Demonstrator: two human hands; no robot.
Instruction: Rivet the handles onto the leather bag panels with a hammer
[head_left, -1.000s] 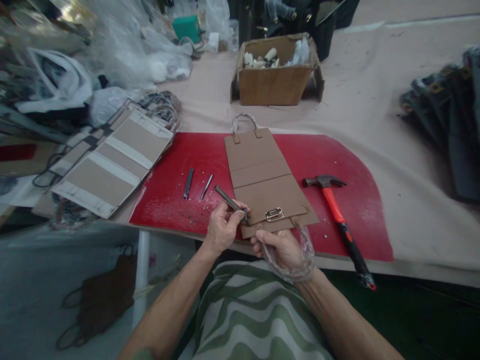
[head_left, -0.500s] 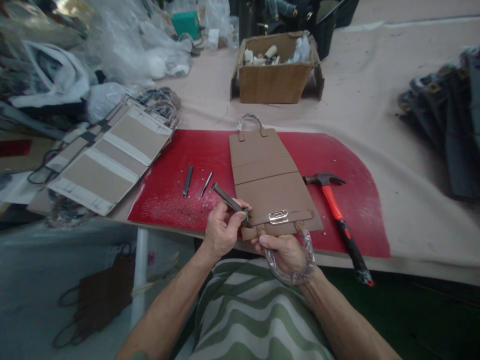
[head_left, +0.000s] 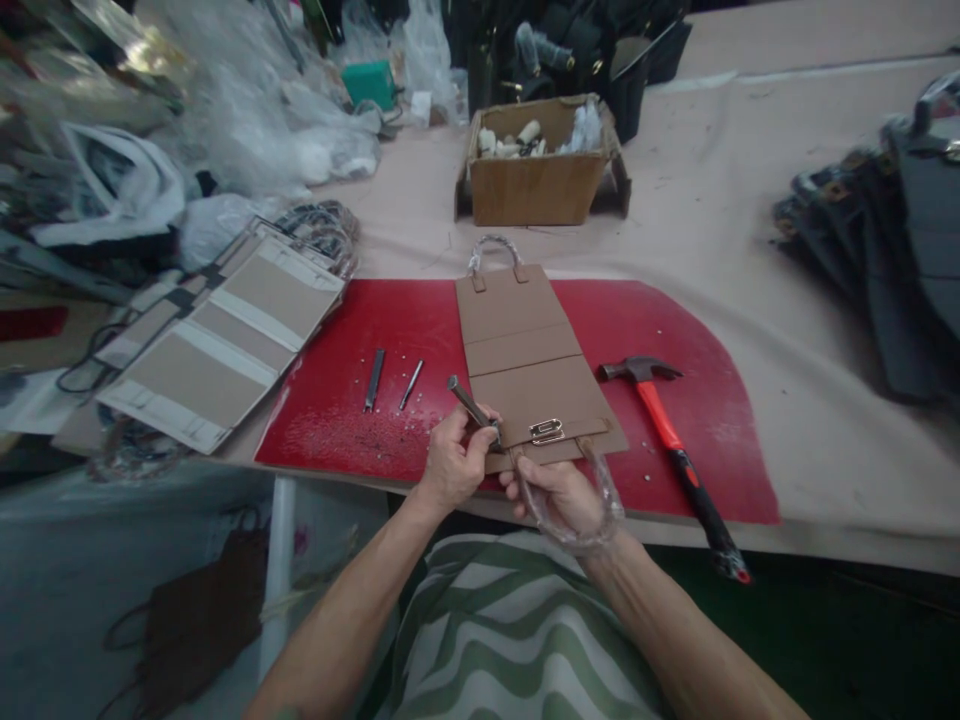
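Observation:
A brown leather bag panel (head_left: 521, 350) lies flat on the red mat (head_left: 709, 420), with a plastic-wrapped handle at each end. Near its closer edge sits a metal clasp (head_left: 546, 431) on a strap. My left hand (head_left: 457, 455) is closed around a metal punch (head_left: 469, 402), whose lower end meets the panel's near left corner. With fingers closed, my right hand (head_left: 559, 490) grips the near edge by the base of the near handle (head_left: 606, 490). That handle loops over my right hand. What lies under my fingertips is hidden.
A claw hammer (head_left: 667, 425) lies right of the panel. Two small metal tools, a flat bar (head_left: 374, 380) and a thin rod (head_left: 411, 385), lie on the left. Stacked beige panels (head_left: 225, 335), a cardboard box (head_left: 532, 190) and dark bag pieces (head_left: 870, 240) surround the mat.
The punch in my left hand now stands more upright, and that hand has shifted slightly right. The panel's near end has moved a little left. The camera view has tilted up slightly.

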